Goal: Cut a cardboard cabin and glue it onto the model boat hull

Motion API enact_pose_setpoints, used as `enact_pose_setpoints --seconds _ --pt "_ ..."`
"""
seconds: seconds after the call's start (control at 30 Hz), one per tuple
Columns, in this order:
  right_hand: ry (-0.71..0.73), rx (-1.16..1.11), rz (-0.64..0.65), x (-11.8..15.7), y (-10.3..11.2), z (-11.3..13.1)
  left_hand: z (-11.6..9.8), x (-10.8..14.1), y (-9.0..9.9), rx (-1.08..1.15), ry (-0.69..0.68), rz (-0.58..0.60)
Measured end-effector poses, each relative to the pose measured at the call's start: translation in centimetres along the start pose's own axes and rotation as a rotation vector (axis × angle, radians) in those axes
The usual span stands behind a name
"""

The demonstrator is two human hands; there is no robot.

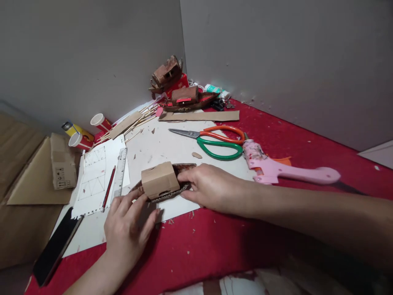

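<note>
A small cardboard model boat [161, 180] with a bent tan roof lies near the front edge of the white sheet. My right hand [211, 186] grips its right end, fingers inside the hull and thumb outside. At the left end, the fingertips of my left hand [129, 221] touch the hull, while its thumb stands apart from the boat. Scissors [215, 141] with one orange and one green handle lie behind my right hand. A pink glue gun [294, 170] rests to the right of them.
Two finished-looking model boats [190, 96] stand at the back corner, one raised. Cardboard strips [199, 116] and thin sticks [144, 116] lie before them. At left are paper cups [100, 121], a drawing [95, 172], a ruler [120, 170], a pencil [109, 188], a phone [57, 246] and boxes [63, 162].
</note>
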State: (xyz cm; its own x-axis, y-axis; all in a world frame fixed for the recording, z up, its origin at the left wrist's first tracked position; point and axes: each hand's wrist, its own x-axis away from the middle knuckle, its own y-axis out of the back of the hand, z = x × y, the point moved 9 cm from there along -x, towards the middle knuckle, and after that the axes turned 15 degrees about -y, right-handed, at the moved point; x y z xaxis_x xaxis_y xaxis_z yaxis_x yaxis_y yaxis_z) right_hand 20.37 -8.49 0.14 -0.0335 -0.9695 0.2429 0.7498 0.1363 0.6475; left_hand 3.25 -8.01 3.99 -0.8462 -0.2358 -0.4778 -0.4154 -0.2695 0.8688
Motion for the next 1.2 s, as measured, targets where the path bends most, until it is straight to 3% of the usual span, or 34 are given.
enact_pose_setpoints --seconds 0.1,0.3,0.77,1.0,1.2 --pt "-0.034 -0.062 0.003 0.1 -0.5 -0.1 0.2 -0.4 -0.3 -0.003 -0.004 -0.007" --pt "-0.249 -0.320 0.197 -0.1 -3.0 -1.4 1.1 -0.5 -2.6 0.235 0.094 0.006" --pt "-0.178 -0.337 0.089 -0.4 -2.4 -1.1 1.3 -1.1 -2.9 0.400 0.132 -0.061" --pt "-0.267 -0.483 0.161 -0.4 -3.3 -1.7 2.0 -0.7 -2.8 0.400 0.184 -0.088" --pt "-0.225 -0.534 0.178 -0.6 -3.2 -0.7 2.8 0.0 -2.4 0.417 0.263 -0.156"
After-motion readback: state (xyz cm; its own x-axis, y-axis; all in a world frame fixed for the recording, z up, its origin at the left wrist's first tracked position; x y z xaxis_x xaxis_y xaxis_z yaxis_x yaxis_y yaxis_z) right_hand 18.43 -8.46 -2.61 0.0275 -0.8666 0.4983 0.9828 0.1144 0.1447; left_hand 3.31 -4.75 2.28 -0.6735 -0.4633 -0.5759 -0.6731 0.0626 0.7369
